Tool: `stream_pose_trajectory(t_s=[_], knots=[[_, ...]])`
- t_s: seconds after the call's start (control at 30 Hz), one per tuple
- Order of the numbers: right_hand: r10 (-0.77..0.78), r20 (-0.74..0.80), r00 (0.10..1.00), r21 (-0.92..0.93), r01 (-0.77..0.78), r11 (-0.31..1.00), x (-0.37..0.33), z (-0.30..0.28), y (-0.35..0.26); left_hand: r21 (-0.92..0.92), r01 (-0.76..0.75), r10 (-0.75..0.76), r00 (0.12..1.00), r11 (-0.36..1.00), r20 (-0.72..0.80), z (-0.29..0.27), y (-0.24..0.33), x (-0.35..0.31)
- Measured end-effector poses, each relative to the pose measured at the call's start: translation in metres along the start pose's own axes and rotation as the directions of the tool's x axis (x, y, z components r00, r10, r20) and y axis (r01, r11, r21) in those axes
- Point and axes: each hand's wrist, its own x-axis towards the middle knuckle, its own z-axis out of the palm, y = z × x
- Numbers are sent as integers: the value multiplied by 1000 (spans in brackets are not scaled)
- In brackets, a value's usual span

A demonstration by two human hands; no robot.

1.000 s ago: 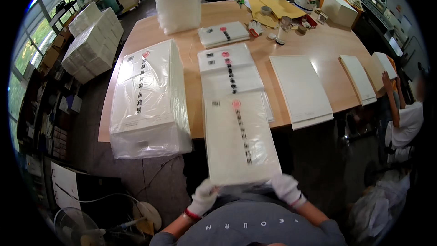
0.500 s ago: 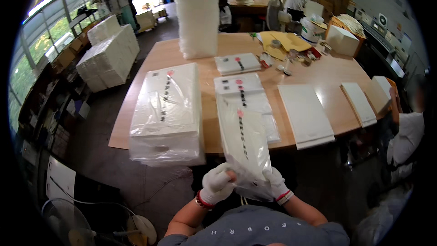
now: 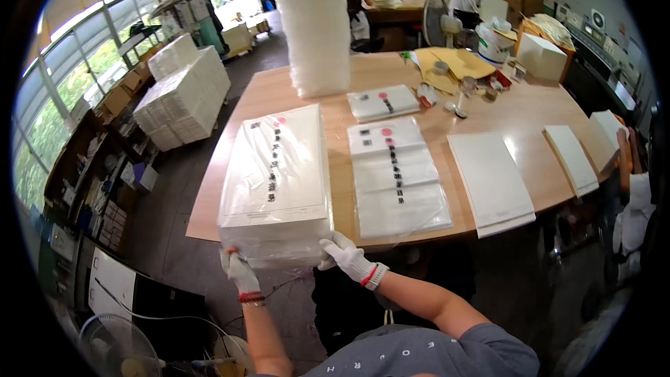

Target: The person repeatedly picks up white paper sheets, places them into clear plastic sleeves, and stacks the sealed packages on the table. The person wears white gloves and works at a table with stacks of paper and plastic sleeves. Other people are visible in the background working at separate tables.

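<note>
A tall stack of white packages in clear plastic bags stands at the table's near left edge, its top bag marked with a red seal and a black line of print. My left hand, in a white glove, is at the near left corner of the stack, fingers closed on the plastic. At the near right corner my right hand, also gloved, pinches the plastic; its fingertips are partly hidden. Right of the stack lies a pile of flat, printed clear plastic bags, touched by neither hand.
The wooden table also bears white sheet stacks, a folded bag pile, a tall translucent plastic column and yellow paper. A person works at the right edge. A floor fan stands lower left.
The bagged package held in front of me has moved left onto the stack. Both hands have gone left with it, leaving the flat bag pile uncovered.
</note>
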Motion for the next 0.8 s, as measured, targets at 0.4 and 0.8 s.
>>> stream_pose_trajectory(t_s=[0.4,0.8], knots=[[357,-567,742,308,-211,928,-176,-191,67,359,-629,-72,433,689,899,180,-67,-224],[259,-458,850,323,-112,940,-148,-199,49,740,-68,-727,147,669,671,269,-104,-192]])
